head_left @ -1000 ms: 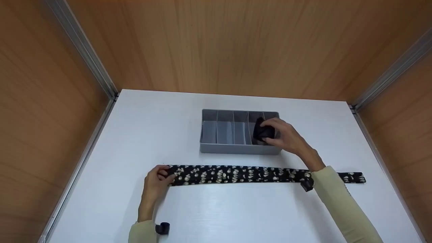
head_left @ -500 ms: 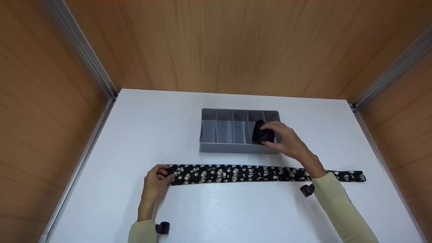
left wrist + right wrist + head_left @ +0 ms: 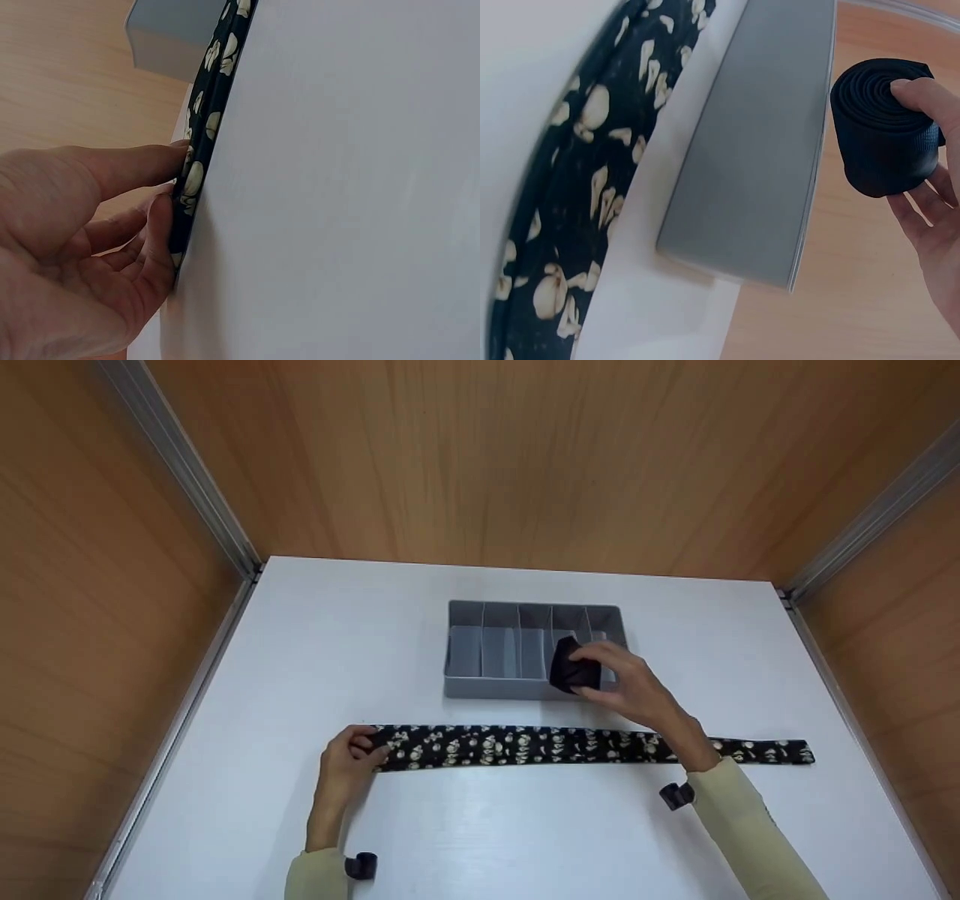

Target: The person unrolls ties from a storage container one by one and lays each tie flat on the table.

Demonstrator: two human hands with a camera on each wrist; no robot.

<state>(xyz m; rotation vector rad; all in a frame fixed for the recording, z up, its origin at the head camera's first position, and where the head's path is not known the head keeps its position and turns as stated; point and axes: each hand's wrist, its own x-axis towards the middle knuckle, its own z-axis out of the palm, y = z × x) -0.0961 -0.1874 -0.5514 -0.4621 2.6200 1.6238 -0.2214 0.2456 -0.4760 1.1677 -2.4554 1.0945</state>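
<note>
My right hand (image 3: pixel 626 679) holds a dark rolled-up necktie (image 3: pixel 574 666) between thumb and fingers. In the head view the roll overlaps the front right part of a grey divided box (image 3: pixel 495 688). Its spiral end shows in the right wrist view, where the rolled necktie (image 3: pixel 889 150) is beside the box's wall (image 3: pixel 742 142). A black necktie (image 3: pixel 487 746) with a pale bone-like print lies stretched across the table in front of the box. At its wide left end, my left hand (image 3: pixel 349 761) pinches the patterned necktie (image 3: pixel 196 161), thumb on top and other fingers curled at the edge.
The box's left compartments (image 3: pixel 465 651) show bare floors. A white table (image 3: pixel 510 825) carries everything, with wood-look panels (image 3: pixel 480 465) behind and at both sides. Black wrist mounts (image 3: pixel 361 866) stick out beside both sleeves.
My right hand has drawn the rolled necktie a little toward me and to the left, from above the right compartments to the box's front edge. The left hand and the patterned necktie stay put.
</note>
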